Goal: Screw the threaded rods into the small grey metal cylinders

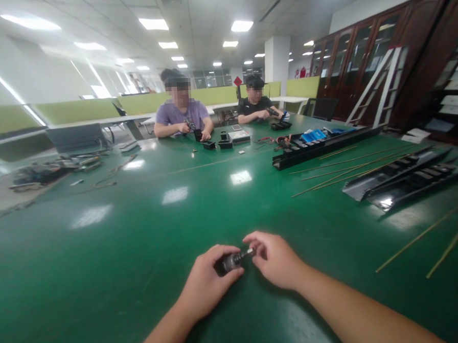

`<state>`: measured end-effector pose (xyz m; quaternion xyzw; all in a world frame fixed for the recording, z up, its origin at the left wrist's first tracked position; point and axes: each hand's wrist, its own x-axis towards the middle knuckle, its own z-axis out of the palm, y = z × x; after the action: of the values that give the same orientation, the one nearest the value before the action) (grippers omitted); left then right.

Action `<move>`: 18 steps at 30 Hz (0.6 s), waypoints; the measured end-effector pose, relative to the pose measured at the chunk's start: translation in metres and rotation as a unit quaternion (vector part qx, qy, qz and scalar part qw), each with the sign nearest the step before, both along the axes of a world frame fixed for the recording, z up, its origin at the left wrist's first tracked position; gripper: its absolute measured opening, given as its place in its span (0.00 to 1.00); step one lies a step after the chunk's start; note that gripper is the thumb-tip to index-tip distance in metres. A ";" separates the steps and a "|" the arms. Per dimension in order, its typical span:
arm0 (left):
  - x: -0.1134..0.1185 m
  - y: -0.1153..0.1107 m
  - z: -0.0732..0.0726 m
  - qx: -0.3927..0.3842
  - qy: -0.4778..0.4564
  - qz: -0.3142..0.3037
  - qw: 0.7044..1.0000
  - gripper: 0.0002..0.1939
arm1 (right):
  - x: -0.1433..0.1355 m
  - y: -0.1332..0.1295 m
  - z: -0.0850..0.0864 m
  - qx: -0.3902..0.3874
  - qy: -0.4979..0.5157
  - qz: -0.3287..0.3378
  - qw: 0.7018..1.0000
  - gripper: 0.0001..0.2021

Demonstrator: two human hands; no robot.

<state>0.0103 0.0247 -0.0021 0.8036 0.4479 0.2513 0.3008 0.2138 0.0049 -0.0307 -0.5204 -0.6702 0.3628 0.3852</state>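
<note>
Low over the green table (170,218), my left hand (206,282) is wrapped around a small dark cylindrical tool with a narrow metal tip (231,262). The tool's rear end is hidden in the palm, and its exact kind cannot be made out. Its tip points right, toward my right hand (275,261). The index finger and thumb of that hand are apart on either side of the tip, with the other fingers curled. Whether the right fingers touch the tip cannot be told.
Two people (182,112) sit across the table handling black parts, near black boxes (225,141). At right lie a long black channel (320,149), thin yellowish rods (340,173) and black trays (409,180). Cables and tools (52,169) are heaped at far left. A stepladder (386,86) stands behind.
</note>
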 end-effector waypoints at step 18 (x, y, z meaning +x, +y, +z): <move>0.005 -0.007 0.004 -0.046 -0.023 0.008 0.999 0.12 | 0.000 -0.005 0.002 -0.014 -0.042 -0.008 0.999 0.13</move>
<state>0.0153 0.0173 0.0018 0.7795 0.4580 0.2516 0.3454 0.2135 -0.0004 -0.0292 -0.5463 -0.6761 0.3470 0.3521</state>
